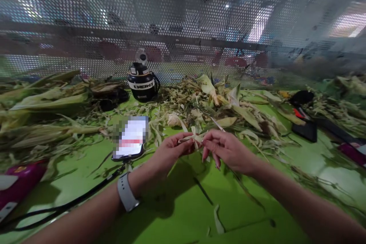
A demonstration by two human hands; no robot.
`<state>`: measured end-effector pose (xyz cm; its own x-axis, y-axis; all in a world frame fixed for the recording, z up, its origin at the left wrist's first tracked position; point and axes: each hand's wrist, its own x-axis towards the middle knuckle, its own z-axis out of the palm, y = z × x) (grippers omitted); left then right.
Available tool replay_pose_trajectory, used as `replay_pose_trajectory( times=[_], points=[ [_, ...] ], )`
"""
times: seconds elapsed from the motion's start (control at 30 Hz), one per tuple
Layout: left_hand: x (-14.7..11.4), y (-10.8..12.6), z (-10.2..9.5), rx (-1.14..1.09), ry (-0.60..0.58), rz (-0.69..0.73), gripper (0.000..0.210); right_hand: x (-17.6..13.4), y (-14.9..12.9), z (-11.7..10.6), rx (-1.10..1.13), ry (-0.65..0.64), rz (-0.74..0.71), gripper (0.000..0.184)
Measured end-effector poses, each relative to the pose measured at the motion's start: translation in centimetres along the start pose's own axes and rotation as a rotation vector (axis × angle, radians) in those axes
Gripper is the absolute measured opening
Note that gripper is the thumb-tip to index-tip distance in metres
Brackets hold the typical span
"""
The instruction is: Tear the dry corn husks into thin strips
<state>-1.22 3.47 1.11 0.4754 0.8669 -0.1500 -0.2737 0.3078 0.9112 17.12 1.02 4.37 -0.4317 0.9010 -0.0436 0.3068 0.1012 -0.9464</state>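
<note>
Both my hands meet over the green table (171,217). My left hand (173,150), with a pale watch strap on the wrist, pinches a small bundle of pale green corn husk strips (197,136) between thumb and fingers. From the other side my right hand (227,148) closes its thumb and forefinger on the same strips, its other fingers curled below. Strip ends splay out between the hands; how they join is hidden by the fingers. A phone (133,137) with a lit, partly blurred screen lies left of my left hand.
A black bottle (143,84) marked ENERGY stands at the back, before a perforated metal screen (177,19). Husk scraps (197,99) are heaped behind my hands. Whole husks (48,99) lie left, above a purple object (25,179). A black cord (71,202) crosses lower left; a dark flat object (304,129) lies right.
</note>
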Motion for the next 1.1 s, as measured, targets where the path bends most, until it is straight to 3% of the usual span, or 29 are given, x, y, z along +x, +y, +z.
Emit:
replay_pose_trajectory(
  times=[0.23,0.43,0.73,1.1],
  points=[
    [-0.8,0.4,0.7,-0.079,0.060,-0.017,0.033,0.3,0.6,0.0,-0.007,0.009,-0.013,0.024],
    [-0.8,0.2,0.7,-0.104,0.053,0.009,0.024,0.3,0.6,0.2,0.001,0.002,0.007,0.026],
    [-0.6,0.0,0.2,0.163,0.019,0.099,0.018,0.2,-0.4,-0.4,-0.013,-0.104,0.144,0.025],
    [-0.4,0.0,-0.2,0.369,0.000,0.061,0.025,0.1,-0.6,-1.2,-0.068,-0.246,0.204,0.023]
  ],
)
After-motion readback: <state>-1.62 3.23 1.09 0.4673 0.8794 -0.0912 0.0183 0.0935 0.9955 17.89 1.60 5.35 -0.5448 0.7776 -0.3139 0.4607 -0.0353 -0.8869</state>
